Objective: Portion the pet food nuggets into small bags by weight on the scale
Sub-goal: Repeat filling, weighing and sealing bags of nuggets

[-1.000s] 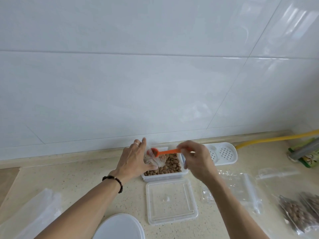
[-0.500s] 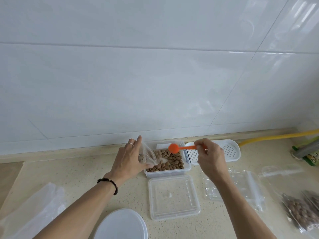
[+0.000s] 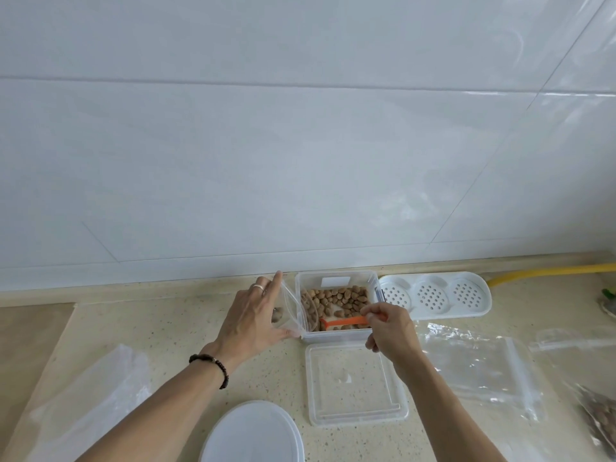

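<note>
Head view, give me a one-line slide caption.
Right hand dips the orange scoop into the nugget container while left hand holds a small bag open.

Brown pet food nuggets (image 3: 336,300) fill a clear rectangular container (image 3: 336,335) against the wall. Orange scoop (image 3: 345,321) lies tilted among them. Small clear bag (image 3: 293,311), mouth open, stands upright touching the container's left wall.

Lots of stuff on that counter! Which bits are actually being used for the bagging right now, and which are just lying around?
In use: left hand holding the small bag open; right hand with the orange scoop; tub of nuggets.

Lying about: tub lid, perforated tray, round white lid, yellow hose.
</note>
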The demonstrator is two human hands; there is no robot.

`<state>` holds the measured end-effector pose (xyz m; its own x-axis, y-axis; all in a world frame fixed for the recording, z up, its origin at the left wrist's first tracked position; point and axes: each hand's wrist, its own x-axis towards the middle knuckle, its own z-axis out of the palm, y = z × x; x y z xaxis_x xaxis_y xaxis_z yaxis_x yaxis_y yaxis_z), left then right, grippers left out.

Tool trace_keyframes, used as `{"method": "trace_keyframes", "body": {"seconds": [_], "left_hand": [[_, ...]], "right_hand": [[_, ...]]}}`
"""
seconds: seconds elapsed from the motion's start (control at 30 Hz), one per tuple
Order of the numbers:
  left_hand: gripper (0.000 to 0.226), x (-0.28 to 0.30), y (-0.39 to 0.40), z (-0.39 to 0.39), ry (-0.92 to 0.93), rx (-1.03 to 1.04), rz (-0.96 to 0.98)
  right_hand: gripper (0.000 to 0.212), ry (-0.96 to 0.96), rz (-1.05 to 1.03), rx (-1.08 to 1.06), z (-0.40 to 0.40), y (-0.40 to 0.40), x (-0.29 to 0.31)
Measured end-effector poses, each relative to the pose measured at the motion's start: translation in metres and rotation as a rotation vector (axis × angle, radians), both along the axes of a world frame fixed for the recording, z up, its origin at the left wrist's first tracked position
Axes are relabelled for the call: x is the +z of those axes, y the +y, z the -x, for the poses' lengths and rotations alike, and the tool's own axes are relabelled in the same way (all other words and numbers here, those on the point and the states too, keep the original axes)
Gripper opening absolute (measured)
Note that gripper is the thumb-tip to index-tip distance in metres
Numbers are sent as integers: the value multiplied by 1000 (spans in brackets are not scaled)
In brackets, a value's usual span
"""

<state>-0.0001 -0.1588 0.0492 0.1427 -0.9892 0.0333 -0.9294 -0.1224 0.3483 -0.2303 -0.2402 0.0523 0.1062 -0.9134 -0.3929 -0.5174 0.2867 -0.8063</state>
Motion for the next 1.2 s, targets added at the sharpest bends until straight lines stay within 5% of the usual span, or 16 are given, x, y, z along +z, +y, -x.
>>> {"method": "trace_keyframes", "body": {"seconds": [0.5, 0.67, 0.9, 1.07, 1.2], "left_hand": [[114, 8, -33, 8, -130, -12, -34], [113, 13, -44, 21, -138, -29, -39], [114, 10, -43, 28, -13, 27, -31], [117, 4, -41, 24, 45, 71, -36], [116, 1, -39, 21, 80, 86, -17]], "right_hand": [[20, -214, 85, -304, 34, -15, 42], [20, -186, 231, -174, 22, -12, 68], [20, 57, 643, 341, 2, 7, 69], [22, 38, 734, 302, 5, 5, 69], [22, -136, 563, 104, 9, 5, 77]]}}
